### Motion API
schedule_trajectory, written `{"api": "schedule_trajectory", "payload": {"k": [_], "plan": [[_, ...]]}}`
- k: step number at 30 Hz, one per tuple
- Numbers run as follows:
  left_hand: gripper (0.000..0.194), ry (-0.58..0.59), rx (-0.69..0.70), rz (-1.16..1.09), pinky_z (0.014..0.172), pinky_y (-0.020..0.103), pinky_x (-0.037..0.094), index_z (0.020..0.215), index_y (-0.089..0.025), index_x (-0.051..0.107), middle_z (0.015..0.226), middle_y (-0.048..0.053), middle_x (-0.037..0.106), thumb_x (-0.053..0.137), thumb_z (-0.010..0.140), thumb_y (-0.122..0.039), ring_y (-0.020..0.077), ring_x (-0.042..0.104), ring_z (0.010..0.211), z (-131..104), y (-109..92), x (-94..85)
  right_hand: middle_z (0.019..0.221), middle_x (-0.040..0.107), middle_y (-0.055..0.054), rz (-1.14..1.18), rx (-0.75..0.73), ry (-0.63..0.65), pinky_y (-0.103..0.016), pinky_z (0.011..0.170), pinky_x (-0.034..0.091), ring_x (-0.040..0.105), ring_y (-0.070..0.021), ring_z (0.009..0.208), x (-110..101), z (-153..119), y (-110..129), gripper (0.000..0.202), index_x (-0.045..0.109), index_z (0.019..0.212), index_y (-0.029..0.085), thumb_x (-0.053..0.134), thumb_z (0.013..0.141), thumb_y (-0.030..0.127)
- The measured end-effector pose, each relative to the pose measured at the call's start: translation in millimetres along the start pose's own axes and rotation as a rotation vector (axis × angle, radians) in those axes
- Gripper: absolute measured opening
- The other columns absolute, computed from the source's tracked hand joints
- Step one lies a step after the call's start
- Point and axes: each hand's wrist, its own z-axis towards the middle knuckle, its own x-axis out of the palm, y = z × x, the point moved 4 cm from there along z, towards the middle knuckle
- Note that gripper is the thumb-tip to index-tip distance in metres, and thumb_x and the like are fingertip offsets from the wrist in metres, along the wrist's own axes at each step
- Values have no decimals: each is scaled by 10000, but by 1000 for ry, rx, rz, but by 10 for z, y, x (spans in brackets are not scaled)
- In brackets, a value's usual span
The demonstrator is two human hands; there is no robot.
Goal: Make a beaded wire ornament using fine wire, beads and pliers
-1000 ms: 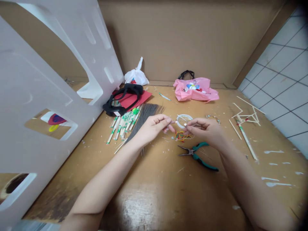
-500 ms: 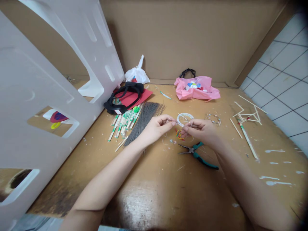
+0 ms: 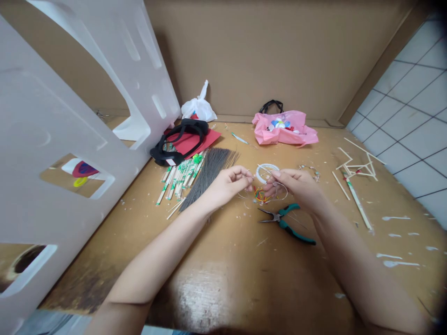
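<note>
My left hand [image 3: 232, 186] is closed in a pinch, a tiny pale thing at its fingertips too small to name. Just right of it, my right hand [image 3: 296, 188] pinches a thin wire [image 3: 287, 191] that curves out in a loop below the fingers. Behind the fingertips lies a white ring [image 3: 260, 173] with a few thin sticks or wires across it. Red, yellow and green strands [image 3: 259, 194] sit on the table between the hands. Nearer to me are pliers [image 3: 277, 217] with teal handles, their jaws pointing left.
Left of my hands lie a bundle of grey wires [image 3: 209, 174], wrapped chopsticks [image 3: 171, 184] and a black strap [image 3: 157, 153] on red card. A beaded ring [image 3: 316, 174] and a stick frame [image 3: 359, 167] lie right. Behind are a pink bag [image 3: 261, 135] and white bag [image 3: 199, 109].
My right hand has turned and shifted slightly, its thumb now higher. The wire loop shows farther right below its fingers. My left hand stays almost in place.
</note>
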Motion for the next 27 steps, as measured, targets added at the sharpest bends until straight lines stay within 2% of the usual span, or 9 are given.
{"api": "schedule_trajectory", "payload": {"k": [3,6,11,14,18,22,27], "plan": [[85,13,-59,-64,586,207,428,803,-128,550,615,-3,616,565,788,-210,70,560,560,2,16,4,713,719,-63,59,9,16,-276,583,526,674,-166,596,-7,3,-1,400,668,678,179,658,662,579],[99,-25,-88,-114,555,199,431,854,-130,539,653,14,641,545,802,-214,72,574,557,12,38,-8,734,720,-61,41,11,24,-285,614,534,681,-169,626,-9,-1,0,379,665,702,179,678,655,556],[118,-112,-31,-171,615,229,482,860,-138,498,700,27,661,560,797,-217,100,622,635,16,29,-37,757,723,-47,26,-48,-34,-326,687,550,692,-185,696,-28,-4,0,299,640,745,183,747,624,435],[150,-53,-47,-157,654,253,495,857,-138,485,746,36,668,585,784,-221,111,640,655,3,18,-9,737,717,-48,-4,-104,-61,-318,664,554,688,-178,679,-36,-9,17,292,639,735,177,718,656,446],[276,7,-43,-113,641,251,491,945,-140,517,862,38,659,661,731,-238,103,638,640,-11,12,21,712,710,-42,-82,-71,32,-293,615,550,675,-156,608,15,-28,32,292,649,730,176,689,688,462],[230,43,3,-28,588,215,463,895,-125,595,732,10,636,646,760,-304,73,587,581,-17,19,37,728,706,-46,-125,-58,128,-267,543,529,667,-151,593,79,-39,28,300,658,739,170,680,693,466],[241,19,11,-5,515,206,441,782,-120,593,626,-4,605,611,786,-361,62,540,485,-24,9,23,760,712,-36,-122,-67,123,-274,597,540,668,-150,642,35,-22,-30,255,663,785,187,701,685,419]]}}
